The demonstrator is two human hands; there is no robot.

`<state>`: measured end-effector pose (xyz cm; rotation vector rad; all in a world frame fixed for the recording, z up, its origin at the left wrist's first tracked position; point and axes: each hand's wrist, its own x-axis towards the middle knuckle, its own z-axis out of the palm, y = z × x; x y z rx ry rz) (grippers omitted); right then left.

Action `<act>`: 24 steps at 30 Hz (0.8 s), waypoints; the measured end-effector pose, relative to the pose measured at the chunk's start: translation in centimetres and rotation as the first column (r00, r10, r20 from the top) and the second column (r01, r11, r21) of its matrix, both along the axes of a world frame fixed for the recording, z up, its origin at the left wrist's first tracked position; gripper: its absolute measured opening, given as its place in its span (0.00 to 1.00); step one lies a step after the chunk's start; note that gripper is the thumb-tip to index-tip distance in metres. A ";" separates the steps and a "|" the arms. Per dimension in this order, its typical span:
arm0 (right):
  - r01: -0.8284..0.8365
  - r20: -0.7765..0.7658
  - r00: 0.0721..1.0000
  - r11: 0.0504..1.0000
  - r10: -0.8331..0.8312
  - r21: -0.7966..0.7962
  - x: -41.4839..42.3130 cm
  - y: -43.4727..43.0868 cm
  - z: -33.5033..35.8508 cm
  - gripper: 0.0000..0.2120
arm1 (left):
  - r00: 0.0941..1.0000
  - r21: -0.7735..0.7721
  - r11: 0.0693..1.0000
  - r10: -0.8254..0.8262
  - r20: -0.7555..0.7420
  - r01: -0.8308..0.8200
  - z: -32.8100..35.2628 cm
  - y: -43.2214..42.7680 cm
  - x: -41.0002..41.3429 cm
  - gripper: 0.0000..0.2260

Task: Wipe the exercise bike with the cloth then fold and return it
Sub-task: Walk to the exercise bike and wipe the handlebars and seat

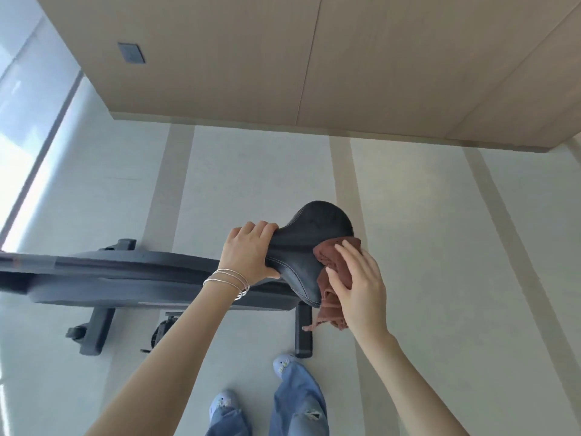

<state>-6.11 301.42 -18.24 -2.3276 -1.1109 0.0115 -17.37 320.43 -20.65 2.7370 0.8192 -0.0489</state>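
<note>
Item 1. Left hand [248,251], thin silver bangles [229,280] on the wrist: fingers curl over the narrow nose of the black padded saddle with a stitched seam [314,234], thumb underneath. I read this grip as a brace, so the seat does not swivel or rock under the wiping pressure.

Item 2. Right hand [358,287]: fingers nearly straight and spread, flat on the cloth, not pinching it. The palm presses it sideways onto the saddle's near flank. A flat hand covers more surface per stroke.

Item 3. Rust-brown fabric cloth [330,309]: bunched between the right palm and the saddle's side, with a loose tail hanging below the seat edge.

Item 4. Dark grey exercise bike [125,272]: long body running left from the saddle, its stabiliser feet on the pale grey floor [424,247].

Item 5. Light wood wall panel [314,58] beyond; blue jeans and pale blue shoes [223,404] at the bottom edge.

Status, as I judge it: wiping is in hand at the saddle; folding and returning the cloth are not yet done.
</note>
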 end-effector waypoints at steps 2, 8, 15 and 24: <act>-0.061 0.002 0.998 0.998 0.061 -0.028 1.7 1.4 0.4 0.18 | 1.000 -0.002 1.000 -0.003 -0.013 0.003 0.1 -0.1 0.1 0.36; -0.248 -0.157 0.962 0.958 0.225 -0.142 7.8 7.6 2.1 0.19 | 0.995 -0.032 0.998 0.047 -0.088 -0.050 1.4 -0.6 0.4 0.40; -0.350 -0.169 0.924 0.936 0.343 -0.014 6.1 2.4 0.8 0.21 | 0.880 0.019 0.892 0.448 -0.155 -0.451 2.8 -5.8 0.6 0.45; -0.569 -0.267 0.810 0.810 0.522 -0.144 10.2 6.7 2.4 0.18 | 0.806 -0.206 0.791 0.591 0.016 -0.576 2.9 -13.8 2.6 0.33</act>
